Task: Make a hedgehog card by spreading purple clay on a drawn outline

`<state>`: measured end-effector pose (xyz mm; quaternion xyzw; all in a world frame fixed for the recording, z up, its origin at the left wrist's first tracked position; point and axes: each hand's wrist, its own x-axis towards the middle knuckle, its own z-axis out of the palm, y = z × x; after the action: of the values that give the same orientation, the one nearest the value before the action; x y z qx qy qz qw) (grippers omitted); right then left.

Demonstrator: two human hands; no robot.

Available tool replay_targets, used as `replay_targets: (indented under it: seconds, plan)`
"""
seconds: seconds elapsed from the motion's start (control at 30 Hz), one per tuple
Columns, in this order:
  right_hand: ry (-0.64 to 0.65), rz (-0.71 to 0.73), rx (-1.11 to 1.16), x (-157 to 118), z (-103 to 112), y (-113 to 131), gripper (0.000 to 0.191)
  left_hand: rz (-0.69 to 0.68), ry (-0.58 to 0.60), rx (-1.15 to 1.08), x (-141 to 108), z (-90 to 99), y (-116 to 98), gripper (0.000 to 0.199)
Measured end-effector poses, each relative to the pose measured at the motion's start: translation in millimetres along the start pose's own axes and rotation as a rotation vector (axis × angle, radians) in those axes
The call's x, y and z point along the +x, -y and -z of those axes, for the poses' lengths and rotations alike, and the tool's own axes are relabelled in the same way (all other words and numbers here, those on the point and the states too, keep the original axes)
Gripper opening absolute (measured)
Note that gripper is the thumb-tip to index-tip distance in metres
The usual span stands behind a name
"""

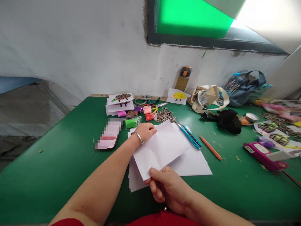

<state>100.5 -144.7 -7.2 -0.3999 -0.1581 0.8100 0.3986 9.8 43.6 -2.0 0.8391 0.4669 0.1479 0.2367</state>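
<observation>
Right hand (168, 188) pinches the near edge of a white paper sheet (160, 150) between thumb and fingers; left hand (144, 131) curls closed over its far edge, above a white paper stack (192, 168) on the green table (47, 175).

I find no legible text, label, brand or number in view, the white paper (160, 150) included. The phone (108, 135) on the table (47, 163) is pixelated over, and the pale tag on the magenta case (263, 156) is too small for me to read.
</observation>
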Motion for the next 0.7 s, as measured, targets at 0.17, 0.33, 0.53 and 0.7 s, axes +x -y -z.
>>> replay_targets:
  seconds: [0.17,0.33,0.53,0.7]
  plan:
    - [0.001,0.010,-0.008,2,0,0,0.040,0.006,-0.005,0.008,0,0.1,1,0.020]
    - [0.001,-0.012,-0.011,5,-2,4,0.041,-0.003,0.016,0.031,2,-2.6,2,0.020]
    - [0.024,-0.030,0.010,8,-6,0,0.039,-0.030,0.039,0.047,2,-3.3,2,0.020]
    - [0.012,0.003,0.035,11,-11,-7,0.041,-0.022,0.034,0.060,1,-2.7,1,0.020]
